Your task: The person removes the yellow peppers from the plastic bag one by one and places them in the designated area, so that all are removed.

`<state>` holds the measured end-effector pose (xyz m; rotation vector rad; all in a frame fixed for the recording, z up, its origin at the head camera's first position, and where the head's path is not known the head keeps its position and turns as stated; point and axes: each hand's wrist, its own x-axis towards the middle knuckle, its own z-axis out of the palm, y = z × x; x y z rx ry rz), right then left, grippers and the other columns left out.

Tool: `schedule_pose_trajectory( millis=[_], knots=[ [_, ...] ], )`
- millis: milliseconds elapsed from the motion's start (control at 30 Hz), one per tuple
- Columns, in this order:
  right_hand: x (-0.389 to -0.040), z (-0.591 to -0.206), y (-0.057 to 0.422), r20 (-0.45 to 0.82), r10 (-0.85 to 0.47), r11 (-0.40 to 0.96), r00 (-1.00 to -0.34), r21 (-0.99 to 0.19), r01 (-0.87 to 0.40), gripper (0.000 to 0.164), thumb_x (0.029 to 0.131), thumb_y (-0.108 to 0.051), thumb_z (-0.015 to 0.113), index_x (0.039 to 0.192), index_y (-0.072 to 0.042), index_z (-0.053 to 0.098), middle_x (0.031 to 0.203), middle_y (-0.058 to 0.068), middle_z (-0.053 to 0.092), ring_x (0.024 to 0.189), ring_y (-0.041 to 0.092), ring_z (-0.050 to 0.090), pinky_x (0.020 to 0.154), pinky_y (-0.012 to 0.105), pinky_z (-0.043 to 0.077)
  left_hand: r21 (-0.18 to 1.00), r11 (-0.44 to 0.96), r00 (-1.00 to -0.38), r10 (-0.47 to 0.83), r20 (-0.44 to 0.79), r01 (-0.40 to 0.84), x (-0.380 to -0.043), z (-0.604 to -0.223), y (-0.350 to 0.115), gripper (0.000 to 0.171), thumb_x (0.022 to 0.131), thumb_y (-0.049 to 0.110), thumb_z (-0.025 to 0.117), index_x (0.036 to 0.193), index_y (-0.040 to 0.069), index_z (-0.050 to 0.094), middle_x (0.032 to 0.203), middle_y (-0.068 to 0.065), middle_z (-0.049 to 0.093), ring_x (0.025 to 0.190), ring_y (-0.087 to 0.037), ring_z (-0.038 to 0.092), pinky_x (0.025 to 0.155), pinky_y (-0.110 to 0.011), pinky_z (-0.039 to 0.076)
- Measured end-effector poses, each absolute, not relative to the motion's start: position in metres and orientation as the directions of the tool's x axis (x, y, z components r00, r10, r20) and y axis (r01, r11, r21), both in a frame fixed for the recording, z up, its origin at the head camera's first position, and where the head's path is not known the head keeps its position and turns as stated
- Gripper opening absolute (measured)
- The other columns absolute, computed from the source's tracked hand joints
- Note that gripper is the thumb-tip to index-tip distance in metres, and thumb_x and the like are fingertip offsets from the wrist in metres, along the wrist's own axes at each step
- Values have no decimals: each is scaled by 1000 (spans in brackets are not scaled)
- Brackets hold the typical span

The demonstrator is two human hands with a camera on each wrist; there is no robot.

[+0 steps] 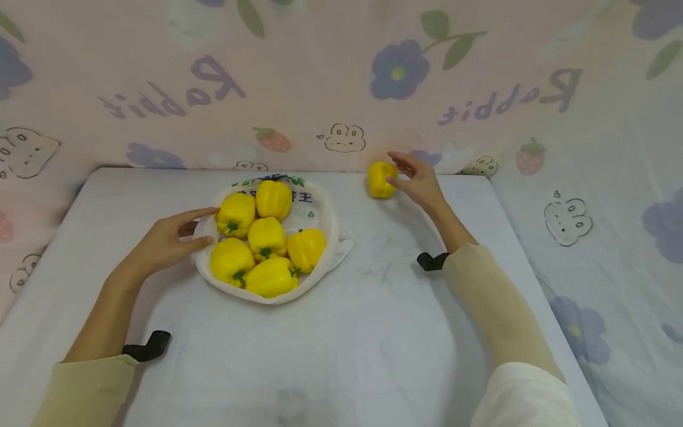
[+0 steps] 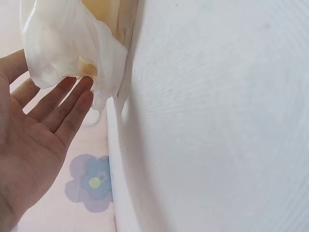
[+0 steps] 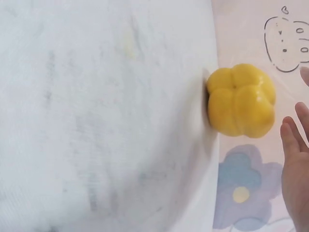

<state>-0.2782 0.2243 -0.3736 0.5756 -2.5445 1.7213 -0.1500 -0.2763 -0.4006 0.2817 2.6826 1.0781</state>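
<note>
A white plastic bag [image 1: 321,283], its rim spread into a round shape, holds several yellow bell peppers [image 1: 267,237] with green stems. My left hand [image 1: 169,240] is at the bag's left side, fingers nearly straight and fingertips right at the rim. In the left wrist view the bag's crinkled side [image 2: 53,43] comes down over those fingertips. One more yellow bell pepper [image 1: 381,179] stands alone near the table's back edge. My right hand [image 1: 418,179] is just right of it, thumb and fingers spread. In the right wrist view the lone pepper [image 3: 241,101] shows its lobed end towards the camera.
The white table [image 1: 341,356] meets a curtain [image 1: 299,77] printed with flowers, rabbits and strawberries along its back edge. More of this cloth hangs at the right. Black camera mounts [image 1: 148,346] stick out from both wrists. A bag handle [image 1: 343,250] lies right of the rim.
</note>
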Motion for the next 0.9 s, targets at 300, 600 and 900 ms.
schedule_pose_trajectory(
  millis=[300,600,900],
  knots=[
    [-266,-365,216,260,-333,307,-906,-879,-365,52,86,8,71,135,10,53,139,29,51,131,39,48,112,49,37,692,720,-952,245,-183,53,-149,-399,-276,68,95,40,66,153,17,40,154,-27,34,130,-54,43,103,-67,38],
    [-262,-377,209,286,-383,248,-878,-884,-396,51,85,9,72,133,10,55,136,30,53,127,43,50,111,51,38,707,704,-952,261,-163,72,-148,-397,-275,65,95,35,67,152,16,42,155,-25,35,130,-54,43,104,-67,37],
    [-254,-386,201,294,-404,250,-866,-876,-413,51,85,1,76,133,1,60,133,21,59,122,30,58,107,42,45,715,696,-956,253,-149,73,-148,-398,-274,63,95,29,69,151,16,43,155,-22,35,131,-52,41,106,-66,35]
  ],
)
